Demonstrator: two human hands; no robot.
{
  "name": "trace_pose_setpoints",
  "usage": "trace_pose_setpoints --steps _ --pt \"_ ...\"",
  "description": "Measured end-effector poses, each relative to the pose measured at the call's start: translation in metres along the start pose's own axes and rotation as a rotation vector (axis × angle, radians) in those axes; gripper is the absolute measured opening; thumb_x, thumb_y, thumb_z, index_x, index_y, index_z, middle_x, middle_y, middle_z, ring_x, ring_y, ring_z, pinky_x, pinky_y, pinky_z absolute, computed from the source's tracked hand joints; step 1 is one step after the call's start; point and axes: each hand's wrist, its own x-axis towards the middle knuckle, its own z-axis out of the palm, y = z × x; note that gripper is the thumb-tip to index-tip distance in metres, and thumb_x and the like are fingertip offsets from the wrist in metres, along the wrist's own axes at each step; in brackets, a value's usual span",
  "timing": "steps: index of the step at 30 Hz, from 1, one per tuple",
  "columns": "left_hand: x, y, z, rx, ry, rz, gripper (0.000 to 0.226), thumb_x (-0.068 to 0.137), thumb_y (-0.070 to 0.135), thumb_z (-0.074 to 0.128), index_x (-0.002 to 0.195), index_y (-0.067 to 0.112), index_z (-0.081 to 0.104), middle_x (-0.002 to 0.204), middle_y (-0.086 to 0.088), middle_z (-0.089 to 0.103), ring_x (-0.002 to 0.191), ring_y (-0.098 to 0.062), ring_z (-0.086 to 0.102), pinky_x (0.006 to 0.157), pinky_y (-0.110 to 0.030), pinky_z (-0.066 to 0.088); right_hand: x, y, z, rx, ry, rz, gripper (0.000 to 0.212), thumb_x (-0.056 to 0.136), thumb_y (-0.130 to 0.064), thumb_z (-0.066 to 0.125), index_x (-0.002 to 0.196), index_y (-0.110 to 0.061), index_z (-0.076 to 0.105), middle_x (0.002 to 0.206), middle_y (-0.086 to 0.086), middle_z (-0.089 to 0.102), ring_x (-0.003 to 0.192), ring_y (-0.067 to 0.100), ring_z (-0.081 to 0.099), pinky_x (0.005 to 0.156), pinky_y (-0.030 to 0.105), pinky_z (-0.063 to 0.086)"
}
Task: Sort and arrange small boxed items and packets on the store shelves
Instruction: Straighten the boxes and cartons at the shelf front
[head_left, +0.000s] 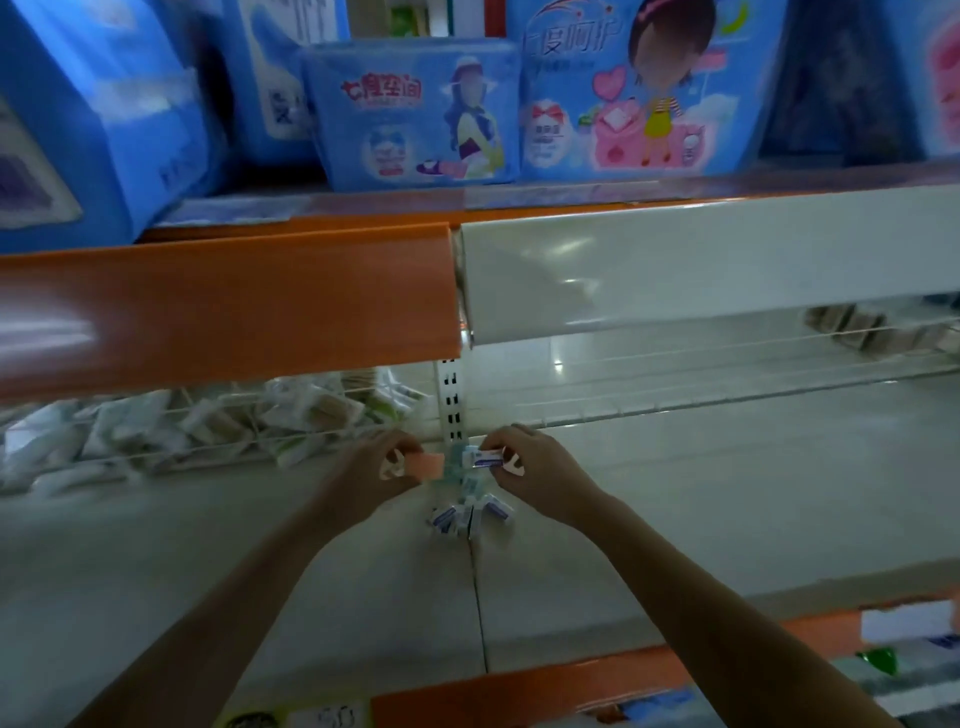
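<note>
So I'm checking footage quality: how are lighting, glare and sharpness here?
Head view: dim, bluish; glare streaks on the orange shelf edge; small boxes and the white box in the right hand blurred, print unreadable; wide-angle bends the shelves.

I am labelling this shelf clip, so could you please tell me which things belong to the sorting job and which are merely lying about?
Job:
left hand holding orange box
right hand holding white box
pile of small boxes

Lying about:
blue packs
white packets behind wire rail
</note>
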Motion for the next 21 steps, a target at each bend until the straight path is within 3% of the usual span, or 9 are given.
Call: trace_pose_setpoints --steps 4,10,14,16,21 --pt "-0.038 0.005 -0.021 -0.011 0.079 -0.199 0.034 0.07 0.012 0.08 0.101 0.017 0.065 0.089 0.012 0.055 0.074 0.001 0.047 0.066 -0.008 0.034 0.01 -0.021 0.014 0.079 -0.051 -0.106 0.026 0.083 -0.012 0.065 0.109 -0.012 0.062 0.103 0.002 0.06 0.086 0.014 0.056 0.078 0.023 0.048" --pt "-0.111 -0.005 -0.065 0.018 0.15 -0.325 0.032 0.068 0.014 0.082 0.094 0.022 0.064 0.084 0.024 0.051 0.074 0.005 0.048 0.063 -0.004 0.034 0.022 -0.077 0.052 0.13 -0.122 -0.244 0.026 0.083 -0.013 0.066 0.109 -0.013 0.064 0.097 -0.003 0.062 0.084 0.006 0.053 0.071 0.008 0.038" --pt "-0.164 -0.012 -0.106 0.024 0.155 -0.389 0.036 0.073 0.018 0.079 0.09 0.037 0.054 0.086 0.023 0.053 0.075 0.001 0.05 0.064 -0.008 0.036 0.023 -0.129 0.084 0.185 -0.133 -0.331 0.021 0.082 -0.012 0.067 0.103 -0.013 0.066 0.092 0.001 0.066 0.08 0.014 0.058 0.07 0.017 0.045" --pt "-0.195 -0.018 -0.131 -0.011 0.183 -0.448 0.039 0.074 0.018 0.079 0.088 0.042 0.051 0.087 0.02 0.055 0.078 -0.002 0.053 0.065 -0.01 0.037 0.023 -0.165 0.105 0.23 -0.163 -0.386 0.019 0.082 -0.008 0.067 0.101 -0.011 0.066 0.093 0.004 0.064 0.078 0.011 0.054 0.067 0.008 0.039" --pt "-0.273 -0.045 -0.191 -0.035 0.276 -0.561 0.04 0.071 0.008 0.08 0.086 0.036 0.054 0.076 0.023 0.056 0.069 0.007 0.051 0.06 -0.009 0.037 0.022 -0.257 0.165 0.282 -0.188 -0.472 0.02 0.078 -0.004 0.07 0.098 -0.007 0.068 0.094 0.009 0.066 0.08 0.019 0.059 0.067 0.002 0.035"
